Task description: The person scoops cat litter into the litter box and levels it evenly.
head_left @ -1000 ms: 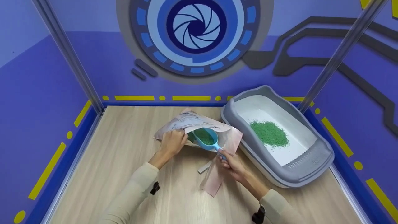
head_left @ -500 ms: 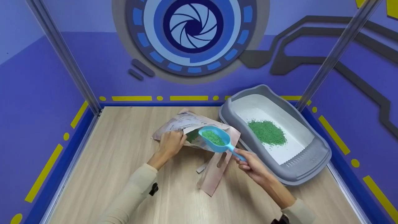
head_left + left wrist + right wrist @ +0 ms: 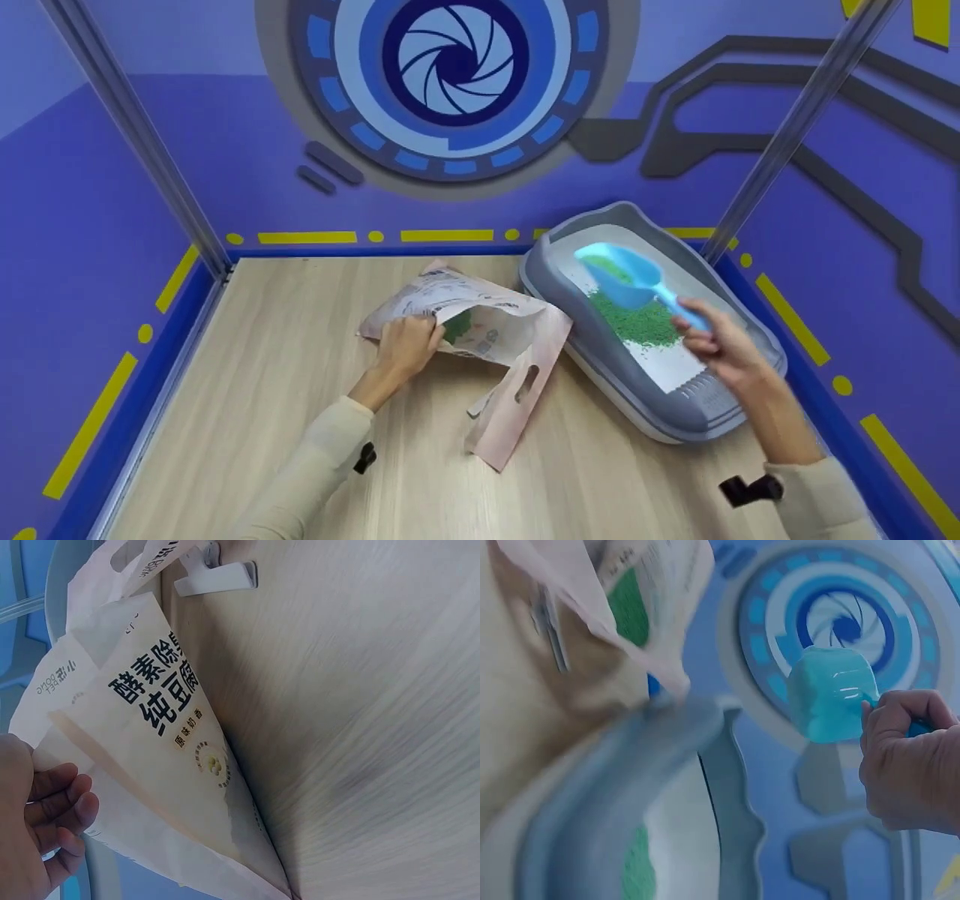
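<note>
In the head view my left hand (image 3: 406, 346) pinches the edge of an open litter bag (image 3: 491, 292), which lies on its side with green pellets (image 3: 457, 327) showing in its mouth. The left wrist view shows dark print on that bag's pale face. My right hand (image 3: 721, 341) grips the handle of a light blue scoop (image 3: 637, 285) that carries green pellets. The scoop is raised over the grey-rimmed litter box (image 3: 592, 360). A heap of green litter (image 3: 637, 321) lies on the box's white floor, partly hidden by the scoop.
A torn pink bag strip (image 3: 501, 431) with a handle slot hangs toward the front of the wooden table (image 3: 300, 315). Beside it lies a white clip (image 3: 217, 579), under the bag's edge. Blue panels (image 3: 187, 165) and metal posts enclose the back and sides.
My right hand has lifted the loaded scoop out of the bag and carried it right, over the litter box. The left hand stays on the bag's edge.
</note>
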Available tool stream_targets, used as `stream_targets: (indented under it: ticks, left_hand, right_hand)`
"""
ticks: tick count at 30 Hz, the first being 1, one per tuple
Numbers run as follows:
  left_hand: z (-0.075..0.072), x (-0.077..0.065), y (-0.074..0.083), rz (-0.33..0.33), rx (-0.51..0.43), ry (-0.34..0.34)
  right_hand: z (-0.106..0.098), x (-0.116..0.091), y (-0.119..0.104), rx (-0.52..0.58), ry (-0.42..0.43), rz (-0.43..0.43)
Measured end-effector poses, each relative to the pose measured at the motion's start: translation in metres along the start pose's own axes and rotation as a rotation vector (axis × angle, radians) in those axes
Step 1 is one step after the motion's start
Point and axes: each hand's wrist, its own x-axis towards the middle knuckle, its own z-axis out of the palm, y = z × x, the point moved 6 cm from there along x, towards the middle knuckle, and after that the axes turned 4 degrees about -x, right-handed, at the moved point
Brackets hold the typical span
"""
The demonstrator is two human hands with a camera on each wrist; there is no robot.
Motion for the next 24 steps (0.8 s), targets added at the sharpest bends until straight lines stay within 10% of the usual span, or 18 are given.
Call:
stream_targets:
  ticks: [10,24]
  left_hand:
    - [0.001,0.000,0.001,-0.004,0.005,-0.024]
    - [0.002,-0.001,0.002,0.020,0.013,-0.004]
  right_hand:
    - [-0.070,0.042,-0.035,0.344,0.000,0.133]
    - [-0.108,0.108,-0.003,0.319,0.194,0.279]
